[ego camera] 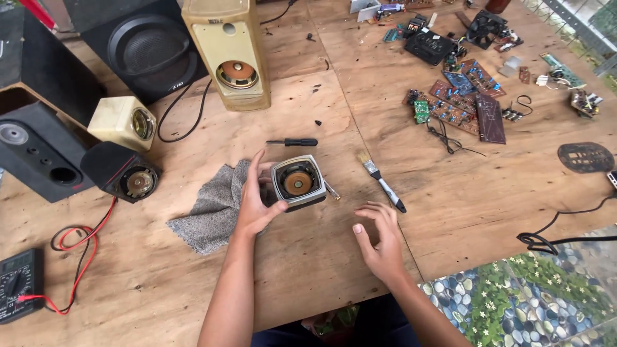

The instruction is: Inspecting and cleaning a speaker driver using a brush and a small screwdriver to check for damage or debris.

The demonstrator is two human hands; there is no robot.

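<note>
1. Left hand (257,204): we note it wrapped around the small speaker (298,183), thumb along the near edge and fingers up its left side, pinching the housing between them.
2. Small speaker: a squat, square unit with a silver-grey frame and a copper-coloured cone facing up. It sits on the wooden table (308,270) near the middle, its left edge touching the grey cloth (212,209).
3. Handling, in our judgement: the housing looks rigid and fairly light, with smooth sides that could slip. The exposed cone looks fragile. We would take hold by the outer frame and side walls, never across the open face.
4. Right hand (379,241): it holds nothing, fingers loosely spread and curled, hovering over the table just right of the speaker.
5. Paintbrush (382,182): it lies just beyond the right hand, bristles pointing away from us.
6. Screwdriver (293,142): black-handled, it lies flat on the table beyond the speaker.
7. Other speakers: a tall beige one (229,54), a large black box (144,48), a small cream one (122,122) and a black one on its side (122,172), all to the left.
8. Multimeter (19,283): at the near left corner, with red and black leads.
9. Circuit boards (459,99): scattered at the far right, well apart from the hands.
</note>
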